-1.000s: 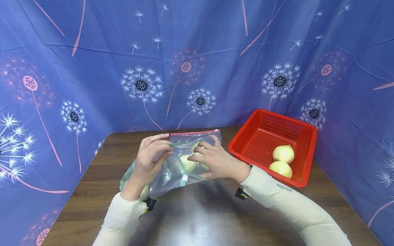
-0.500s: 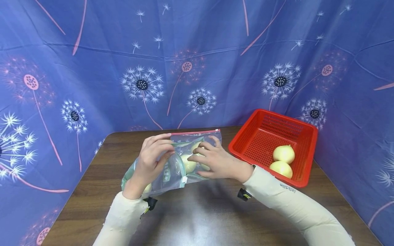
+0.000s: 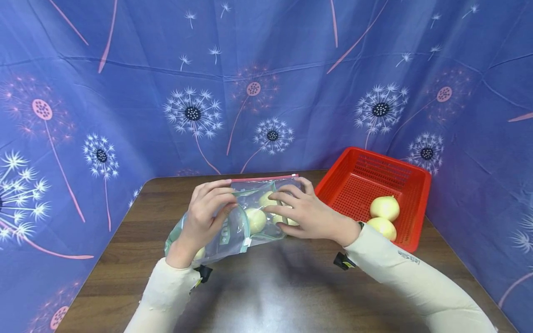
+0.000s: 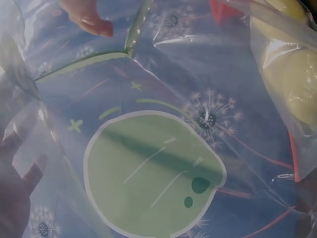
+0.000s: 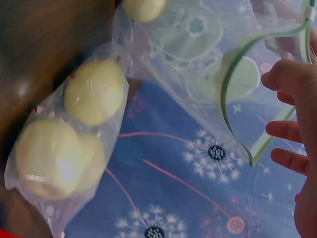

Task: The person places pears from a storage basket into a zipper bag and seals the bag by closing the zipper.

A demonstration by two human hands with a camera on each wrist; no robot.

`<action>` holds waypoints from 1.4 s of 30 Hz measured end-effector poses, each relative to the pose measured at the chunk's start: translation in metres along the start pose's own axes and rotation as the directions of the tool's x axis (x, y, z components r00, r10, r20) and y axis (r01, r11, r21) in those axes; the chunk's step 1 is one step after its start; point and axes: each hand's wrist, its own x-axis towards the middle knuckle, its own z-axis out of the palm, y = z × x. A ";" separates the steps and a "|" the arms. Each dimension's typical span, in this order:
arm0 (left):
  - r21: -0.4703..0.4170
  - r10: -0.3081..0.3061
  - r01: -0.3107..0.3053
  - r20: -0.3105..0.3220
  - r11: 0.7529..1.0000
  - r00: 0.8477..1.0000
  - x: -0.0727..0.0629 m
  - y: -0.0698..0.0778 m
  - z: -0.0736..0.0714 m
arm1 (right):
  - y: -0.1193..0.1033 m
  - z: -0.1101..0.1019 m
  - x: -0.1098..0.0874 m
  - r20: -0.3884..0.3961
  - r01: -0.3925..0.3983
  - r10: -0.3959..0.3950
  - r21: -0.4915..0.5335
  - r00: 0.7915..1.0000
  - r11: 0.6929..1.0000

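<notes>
A clear zip bag with a green rim [image 3: 225, 238] is held above the table, its mouth facing right. My left hand [image 3: 206, 208] pinches the bag's rim at its upper edge. A pale yellow round fruit, like a pear [image 5: 143, 7], lies at the bag's bottom. My right hand [image 3: 312, 212] is just right of the mouth, fingers spread and bent, with fingers [image 5: 285, 131] close beside the green rim; contact is hard to tell. Behind lies a second clear bag with a red zip [image 3: 264, 178], holding several similar fruits [image 5: 94, 94].
A red plastic basket [image 3: 350, 196] at the right holds two pale yellow fruits [image 3: 384, 209]. The dark wooden table [image 3: 266, 291] reaches back to a blue dandelion-print curtain [image 3: 166, 152], which also stands at both sides.
My right hand has moved to the right, off the fruits it covered, so more of them shows. My left hand keeps its hold on the green-rimmed bag, hardly moving.
</notes>
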 end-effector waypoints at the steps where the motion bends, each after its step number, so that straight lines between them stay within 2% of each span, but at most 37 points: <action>1: 0.003 0.002 -0.002 0.000 1.000 1.000 0.000 0.000 0.000 | 0.001 -0.002 -0.001 -0.005 -0.001 0.001 -0.007 1.000 1.000; 14: 0.025 0.000 0.000 0.013 1.000 1.000 -0.002 0.000 -0.002 | 0.019 -0.033 -0.032 0.048 -0.111 0.115 -0.084 0.992 0.990; 25: 0.021 0.011 -0.012 0.019 1.000 1.000 -0.002 -0.002 -0.002 | 0.037 -0.049 -0.062 0.101 -0.262 0.275 -0.130 0.956 0.956; 29: 0.017 0.012 -0.012 0.016 1.000 1.000 -0.002 -0.003 -0.003 | 0.046 -0.054 -0.074 0.109 -0.328 0.346 -0.154 0.932 0.932; 35: 0.023 0.009 -0.010 0.021 1.000 1.000 -0.004 -0.003 -0.003 | 0.060 -0.058 -0.095 0.139 -0.426 0.456 -0.202 0.879 0.882; 42: 0.019 0.012 -0.012 0.022 1.000 1.000 -0.006 -0.004 -0.003 | 0.074 -0.064 -0.117 0.163 -0.496 0.532 -0.213 0.831 0.842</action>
